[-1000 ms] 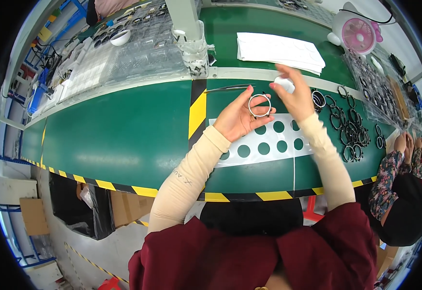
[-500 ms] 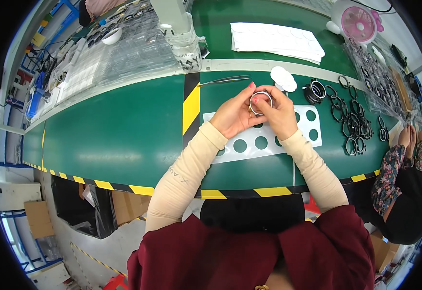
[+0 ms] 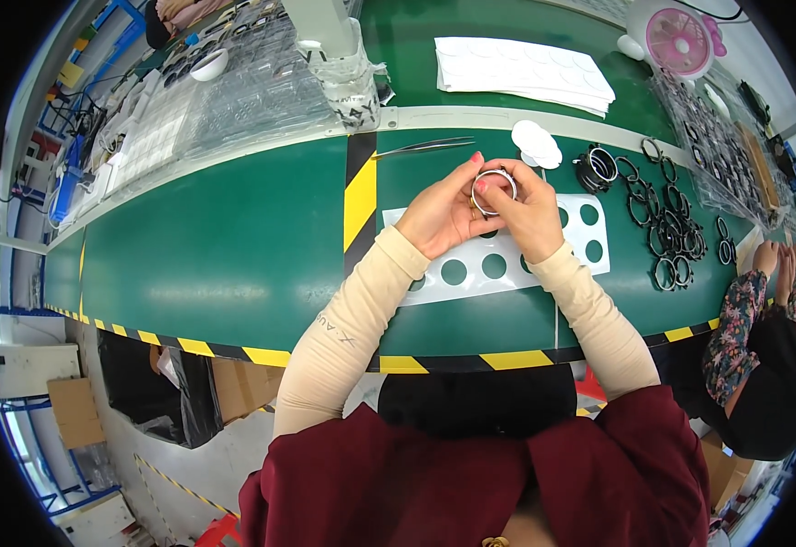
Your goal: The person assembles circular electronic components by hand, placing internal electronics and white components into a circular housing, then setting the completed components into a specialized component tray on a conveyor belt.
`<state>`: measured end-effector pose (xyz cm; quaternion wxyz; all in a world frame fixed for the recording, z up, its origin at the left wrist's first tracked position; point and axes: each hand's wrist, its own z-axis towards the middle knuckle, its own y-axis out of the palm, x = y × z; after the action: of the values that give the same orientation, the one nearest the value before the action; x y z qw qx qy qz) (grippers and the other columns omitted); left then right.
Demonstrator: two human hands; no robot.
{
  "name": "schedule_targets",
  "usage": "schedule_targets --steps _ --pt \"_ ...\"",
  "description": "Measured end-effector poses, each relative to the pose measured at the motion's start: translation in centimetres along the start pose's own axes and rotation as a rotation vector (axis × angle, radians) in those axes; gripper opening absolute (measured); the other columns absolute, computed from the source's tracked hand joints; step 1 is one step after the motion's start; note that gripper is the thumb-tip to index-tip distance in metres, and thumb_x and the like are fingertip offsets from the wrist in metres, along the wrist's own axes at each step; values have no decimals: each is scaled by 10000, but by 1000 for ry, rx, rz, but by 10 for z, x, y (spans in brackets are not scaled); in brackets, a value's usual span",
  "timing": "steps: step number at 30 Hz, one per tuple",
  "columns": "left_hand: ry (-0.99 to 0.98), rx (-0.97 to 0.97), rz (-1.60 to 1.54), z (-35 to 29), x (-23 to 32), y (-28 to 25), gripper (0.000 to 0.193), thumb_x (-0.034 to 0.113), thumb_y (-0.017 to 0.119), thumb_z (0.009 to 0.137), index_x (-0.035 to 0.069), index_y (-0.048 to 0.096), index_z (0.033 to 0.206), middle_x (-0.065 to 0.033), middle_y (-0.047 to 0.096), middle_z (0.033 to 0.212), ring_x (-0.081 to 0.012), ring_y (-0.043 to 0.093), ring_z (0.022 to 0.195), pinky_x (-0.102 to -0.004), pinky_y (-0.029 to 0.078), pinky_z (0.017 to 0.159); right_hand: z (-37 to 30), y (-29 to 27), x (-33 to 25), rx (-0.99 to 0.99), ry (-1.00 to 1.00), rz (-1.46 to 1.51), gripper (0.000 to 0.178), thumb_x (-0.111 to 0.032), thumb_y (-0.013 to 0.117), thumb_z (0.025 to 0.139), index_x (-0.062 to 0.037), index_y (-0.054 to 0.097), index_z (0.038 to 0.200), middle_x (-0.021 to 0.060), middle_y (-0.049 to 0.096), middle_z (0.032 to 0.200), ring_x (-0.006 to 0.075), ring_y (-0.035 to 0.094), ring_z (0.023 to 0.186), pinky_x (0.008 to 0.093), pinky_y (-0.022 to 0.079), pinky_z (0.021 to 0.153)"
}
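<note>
Between my fingers is a small silvery ring, held up over the bench. My left hand grips it from the left, its fingers curled under the rim. From the right, my right hand closes on the same ring, the thumb bent into its opening. Below both hands lies a white sheet with round cut-outs, partly covered by them. Beyond my hands rest metal tweezers and several white discs. A stack of black rings stands to the right of the discs.
Many loose black rings lie in a cluster at the right. White sheets sit beyond the pale rail, near a pink fan. A wrapped post rises at the far middle. Another person's hands are at the right edge.
My hands and the ring stay in nearly the same place. The view has shifted very slightly; nothing has been let go or taken up.
</note>
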<state>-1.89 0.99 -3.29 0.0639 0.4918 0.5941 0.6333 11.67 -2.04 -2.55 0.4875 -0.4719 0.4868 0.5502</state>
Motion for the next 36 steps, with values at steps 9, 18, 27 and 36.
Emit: schedule_targets --steps 9,18,27,36 --pt "-1 8 -18 -1 1 2 332 356 471 890 51 521 1012 -70 588 917 -193 583 893 -369 480 839 -2 0 -5 32 89 30 191 -81 464 870 16 543 1015 56 603 856 122 599 757 226 489 686" --pt "-11 -18 -20 0 0 -3 314 319 411 917 48 536 1015 -66 599 965 -185 578 937 -342 482 834 -3 3 -3 70 79 19 230 -109 432 880 7 536 1048 63 603 852 128 605 741 222 488 681" --pt "4 -59 -79 1 -2 -4 286 273 407 909 36 508 1036 -90 564 1038 -208 545 996 -364 441 889 -4 2 -3 136 8 6 197 -102 477 882 -1 552 1034 33 606 866 81 573 736 194 461 652" --pt "7 -158 -94 -6 -1 18 304 217 409 907 -10 462 1102 -138 513 1111 -226 482 1094 -395 370 982 4 -17 0 88 -347 -230 168 -68 488 868 3 559 1003 40 597 889 81 556 787 202 445 705"
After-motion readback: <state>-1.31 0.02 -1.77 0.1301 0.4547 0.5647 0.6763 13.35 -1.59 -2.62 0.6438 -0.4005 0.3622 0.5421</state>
